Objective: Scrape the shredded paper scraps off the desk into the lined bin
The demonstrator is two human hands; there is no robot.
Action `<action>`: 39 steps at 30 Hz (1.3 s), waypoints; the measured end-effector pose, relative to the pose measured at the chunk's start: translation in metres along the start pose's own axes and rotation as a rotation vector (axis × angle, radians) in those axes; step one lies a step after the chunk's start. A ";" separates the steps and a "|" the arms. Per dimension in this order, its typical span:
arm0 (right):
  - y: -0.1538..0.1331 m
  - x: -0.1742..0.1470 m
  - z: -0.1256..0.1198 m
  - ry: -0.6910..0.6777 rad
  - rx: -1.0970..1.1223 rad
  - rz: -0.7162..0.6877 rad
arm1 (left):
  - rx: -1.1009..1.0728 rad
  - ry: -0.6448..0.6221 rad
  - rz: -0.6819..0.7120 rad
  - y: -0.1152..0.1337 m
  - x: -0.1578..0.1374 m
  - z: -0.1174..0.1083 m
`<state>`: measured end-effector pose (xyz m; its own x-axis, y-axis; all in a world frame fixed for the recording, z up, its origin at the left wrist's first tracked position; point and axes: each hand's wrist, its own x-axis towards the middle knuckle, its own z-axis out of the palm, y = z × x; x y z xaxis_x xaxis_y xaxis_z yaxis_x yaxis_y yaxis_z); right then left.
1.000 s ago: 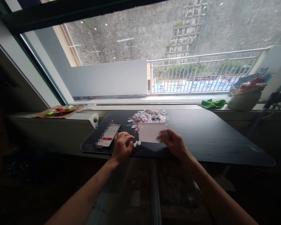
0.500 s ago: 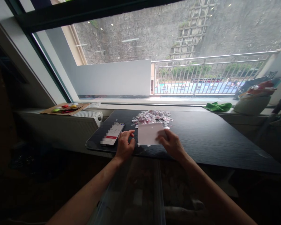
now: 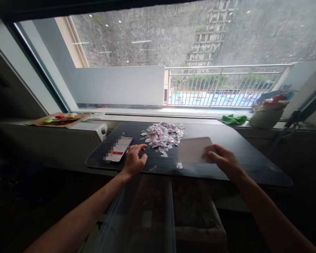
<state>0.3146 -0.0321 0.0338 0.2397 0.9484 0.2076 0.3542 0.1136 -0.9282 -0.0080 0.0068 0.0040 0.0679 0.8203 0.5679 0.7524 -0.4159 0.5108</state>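
My right hand point(image 3: 223, 157) grips a pale, flat rectangular card point(image 3: 193, 150) by its right end, thumb in front, holding it up over the dark table point(image 3: 252, 158). A heap of small paper scraps point(image 3: 162, 135), white and pinkish, lies to the left of the card. One or two loose white scraps point(image 3: 179, 166) lie below the card near the table's front edge. My left hand point(image 3: 134, 158) hovers or rests over the table's left part with fingers apart and nothing in them. Beside it lies a phone point(image 3: 121, 149) with a lit screen.
On the sill, a green cloth point(image 3: 234, 119) and a pale bucket-like container point(image 3: 265, 116) stand at right. Cardboard point(image 3: 37, 120) with colourful items lies at left by a white radiator point(image 3: 91, 127). Below the table's front edge is a clear plastic bin point(image 3: 171, 211). A large window is behind.
My right hand has carried the card to the right, away from the heap, uncovering scraps at its front. The left hand keeps its pose beside the phone. The whole view has shifted slightly.
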 end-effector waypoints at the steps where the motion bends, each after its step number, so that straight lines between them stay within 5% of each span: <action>1: 0.000 0.002 0.001 -0.018 0.012 0.007 | 0.005 -0.006 0.006 0.000 0.001 0.000; 26: 0.007 0.012 -0.015 -0.246 0.101 0.247 | 0.056 -0.035 0.106 0.002 -0.002 0.004; 39: 0.006 0.000 -0.018 -0.310 0.147 0.233 | 0.052 -0.035 0.112 0.001 -0.002 0.004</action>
<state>0.3333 -0.0370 0.0339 0.0064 0.9954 -0.0958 0.1848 -0.0954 -0.9781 -0.0046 0.0061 0.0005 0.1757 0.7836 0.5960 0.7718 -0.4854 0.4108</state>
